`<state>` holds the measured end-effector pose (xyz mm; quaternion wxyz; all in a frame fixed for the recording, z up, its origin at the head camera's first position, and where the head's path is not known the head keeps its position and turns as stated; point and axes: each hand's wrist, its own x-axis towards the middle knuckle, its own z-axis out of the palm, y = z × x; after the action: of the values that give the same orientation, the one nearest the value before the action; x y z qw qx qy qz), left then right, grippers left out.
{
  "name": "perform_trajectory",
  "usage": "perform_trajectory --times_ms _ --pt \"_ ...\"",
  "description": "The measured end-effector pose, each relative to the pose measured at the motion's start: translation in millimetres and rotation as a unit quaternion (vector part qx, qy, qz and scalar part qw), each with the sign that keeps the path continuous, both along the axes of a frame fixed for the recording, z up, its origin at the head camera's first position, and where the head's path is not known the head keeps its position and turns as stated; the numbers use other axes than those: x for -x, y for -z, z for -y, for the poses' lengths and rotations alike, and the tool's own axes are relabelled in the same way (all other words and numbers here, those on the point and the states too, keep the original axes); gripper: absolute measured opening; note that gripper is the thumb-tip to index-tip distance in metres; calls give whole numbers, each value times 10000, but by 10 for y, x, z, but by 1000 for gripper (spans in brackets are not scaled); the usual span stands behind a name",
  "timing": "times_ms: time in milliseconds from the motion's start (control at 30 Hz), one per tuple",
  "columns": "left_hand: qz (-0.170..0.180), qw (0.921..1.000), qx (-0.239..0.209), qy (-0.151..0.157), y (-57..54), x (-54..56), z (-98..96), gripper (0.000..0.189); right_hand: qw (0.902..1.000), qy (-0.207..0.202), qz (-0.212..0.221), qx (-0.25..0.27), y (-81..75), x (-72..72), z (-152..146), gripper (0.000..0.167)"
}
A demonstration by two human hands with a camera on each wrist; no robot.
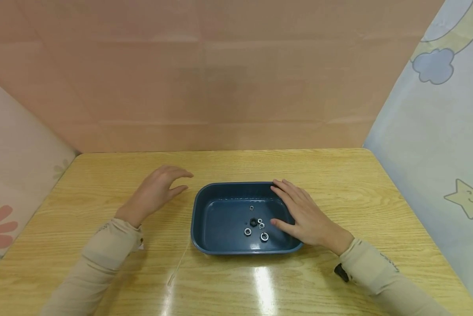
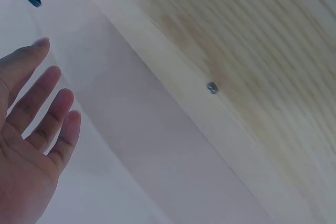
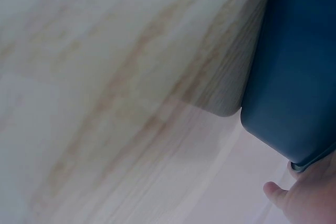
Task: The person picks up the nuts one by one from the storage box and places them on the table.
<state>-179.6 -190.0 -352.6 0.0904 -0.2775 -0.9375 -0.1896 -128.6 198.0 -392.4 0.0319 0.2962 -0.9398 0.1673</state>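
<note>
A dark blue rectangular tray [image 1: 220, 253] sits on the table, with several metal nuts [image 1: 264, 237] and a black nut [image 1: 253, 222] lying on its floor. My right hand [image 1: 305, 219] rests over the tray's right rim, fingers extended towards the far corner and thumb inside. In the right wrist view, fingers [image 3: 276, 192] show by the rim. To the left of the tray, my left hand [image 1: 155, 191] hovers apart from it, fingers loosely bent and holding nothing. The left wrist view shows a small metal nut [image 2: 211, 87] on the tabletop.
The wooden table [image 1: 363, 193] reaches back to a pinkish-brown covering [image 1: 220, 87]. Patterned sheets [image 1: 438, 145] stand at both sides. A thin pale strand [image 1: 177, 267] appears on the table left of the tray's front corner.
</note>
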Motion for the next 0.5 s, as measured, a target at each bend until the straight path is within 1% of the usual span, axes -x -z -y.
perform_trajectory --times_ms 67,300,500 --pt "-23 10000 -14 52 -19 -5 -31 35 10000 -3 -16 5 6 4 0 81" --pt "-350 9986 -89 398 -32 -13 -150 35 10000 6 -18 28 5 7 2 81" --pt "-354 9983 -55 460 -60 -35 -259 36 10000 8 -11 20 2 8 1 81"
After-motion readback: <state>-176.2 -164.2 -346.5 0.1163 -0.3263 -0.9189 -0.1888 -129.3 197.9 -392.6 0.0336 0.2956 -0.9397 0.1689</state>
